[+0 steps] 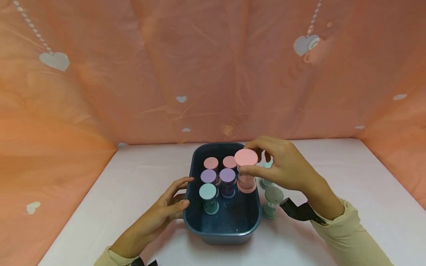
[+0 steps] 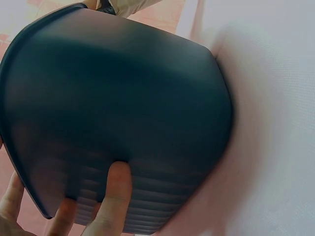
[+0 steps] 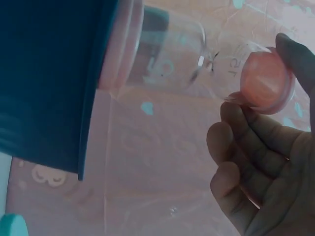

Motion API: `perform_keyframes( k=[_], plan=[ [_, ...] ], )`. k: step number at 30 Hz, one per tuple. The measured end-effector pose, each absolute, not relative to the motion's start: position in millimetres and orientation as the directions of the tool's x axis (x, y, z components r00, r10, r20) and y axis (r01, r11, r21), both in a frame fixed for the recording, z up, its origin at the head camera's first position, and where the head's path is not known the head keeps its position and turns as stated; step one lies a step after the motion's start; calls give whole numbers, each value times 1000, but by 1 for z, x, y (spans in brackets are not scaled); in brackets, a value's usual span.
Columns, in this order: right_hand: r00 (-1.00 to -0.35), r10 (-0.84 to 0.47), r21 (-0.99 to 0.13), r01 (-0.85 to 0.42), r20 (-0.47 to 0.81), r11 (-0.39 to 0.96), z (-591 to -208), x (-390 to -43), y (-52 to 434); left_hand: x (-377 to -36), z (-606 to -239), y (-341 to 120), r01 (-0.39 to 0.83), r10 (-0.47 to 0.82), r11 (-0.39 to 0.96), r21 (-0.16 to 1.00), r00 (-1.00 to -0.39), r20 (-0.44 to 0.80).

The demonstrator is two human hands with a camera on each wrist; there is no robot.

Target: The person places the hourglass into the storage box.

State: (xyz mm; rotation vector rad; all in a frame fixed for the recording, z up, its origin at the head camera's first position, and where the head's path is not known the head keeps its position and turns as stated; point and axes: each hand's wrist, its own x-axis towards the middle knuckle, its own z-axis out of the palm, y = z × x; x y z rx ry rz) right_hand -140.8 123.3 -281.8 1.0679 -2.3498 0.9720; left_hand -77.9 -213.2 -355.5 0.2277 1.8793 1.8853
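Right now the right hand (image 1: pixel 283 168) is pinching the top cap of a pink sand timer (image 1: pixel 246 173) between thumb and fingers, holding it upright over the right edge of the dark blue tub (image 1: pixel 226 225), at about three o'clock from the tub's middle. Inside the tub, two pink-capped timers (image 1: pixel 211 163), two purple ones (image 1: pixel 208 176) and a teal one (image 1: pixel 208 197) are standing upright. The left hand (image 1: pixel 166 208) is lying open with straight fingers pressing against the tub's outer wall at nine o'clock. Two teal timers (image 1: pixel 273 201) are standing on the white table (image 1: pixel 349 177) just beside the tub at three o'clock.
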Motion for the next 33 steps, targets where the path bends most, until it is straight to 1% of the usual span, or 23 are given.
perform_keyframes(
  k=[5,12,21,26,33],
  plan=[
    [-655,-510,-451,-755,557,476,-281,-143,114,-79,-354,-214,-204,428,64,977,-879,-211],
    [-650,-550,-422,-760,524,494,-280,-146,107,-79,-353,-213,-222,411,67,973,-882,-230],
    [-684,-630,-371,-729,368,575,-294,-151,97,-77,-354,-214,-220,403,71,973,-886,-229],
    [-670,-687,-313,-741,280,594,-305,-156,92,-77,-356,-214,-215,406,56,975,-887,-219],
    [-611,-764,-280,-785,207,552,-312,-161,84,-76,-358,-214,-208,400,61,976,-891,-215]
  ],
)
